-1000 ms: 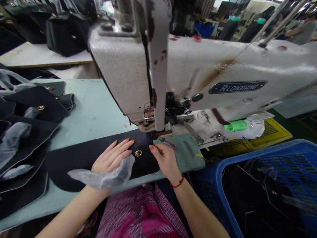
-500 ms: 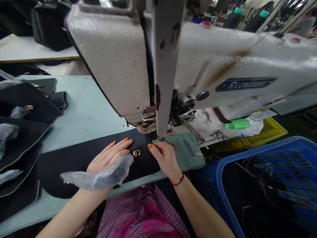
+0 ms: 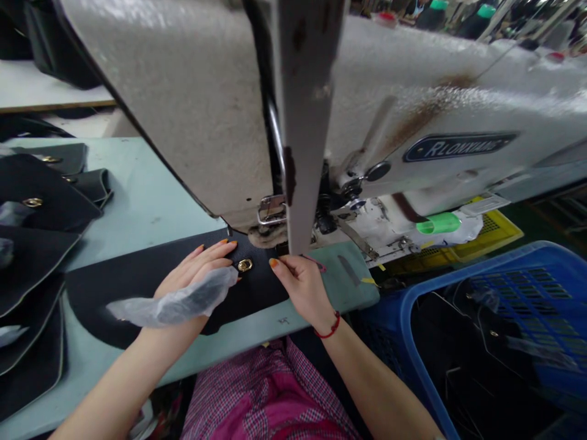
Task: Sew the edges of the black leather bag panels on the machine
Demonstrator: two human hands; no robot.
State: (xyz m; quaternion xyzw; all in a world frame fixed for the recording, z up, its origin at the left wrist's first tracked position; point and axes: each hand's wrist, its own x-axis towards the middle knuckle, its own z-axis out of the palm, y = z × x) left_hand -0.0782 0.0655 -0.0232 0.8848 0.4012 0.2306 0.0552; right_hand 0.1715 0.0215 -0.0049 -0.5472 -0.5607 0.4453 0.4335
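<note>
A black leather flap (image 3: 137, 284) with a gold turn-lock clasp (image 3: 244, 264) lies on the pale green table (image 3: 151, 195), its right end under the head of a white sewing machine (image 3: 321, 122). My left hand (image 3: 195, 269) rests flat on the flap just left of the clasp, fingers stretched out, with a scrap of clear plastic film (image 3: 174, 304) draped over its back. My right hand (image 3: 300, 284) sits at the flap's right edge beside the needle area, fingers curled and pinched at the leather edge.
Several more black flaps with gold clasps (image 3: 32, 244) are stacked at the left. A blue plastic crate (image 3: 458, 287) holding black bag parts stands at the right, a yellow tray (image 3: 495, 235) behind it. A green thread spool (image 3: 438, 223) lies under the machine arm.
The view has moved closer to the machine head. Both hands and the flap have slid forward toward the needle area.
</note>
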